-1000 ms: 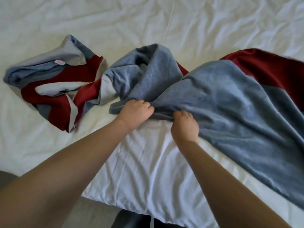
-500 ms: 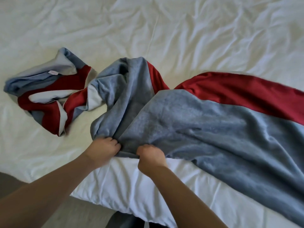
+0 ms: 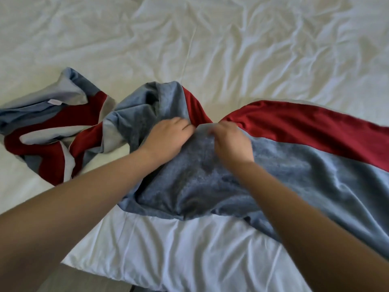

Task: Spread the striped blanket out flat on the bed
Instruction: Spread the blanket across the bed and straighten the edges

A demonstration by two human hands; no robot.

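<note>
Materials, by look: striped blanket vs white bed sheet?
The striped blanket looks like soft fleece or plush knit, matte: its blue-grey panel shows a fuzzy, mottled nap and limp folds. The bed sheet is likely thin woven cotton or a blend, smooth with a faint sheen and fine sharp creases throughout.

I see the left hand (image 3: 168,138) touching and the blurred right hand (image 3: 231,142) curling into one fold of the striped blanket (image 3: 305,165), which lies bunched near the bed's (image 3: 252,49) near edge.
</note>
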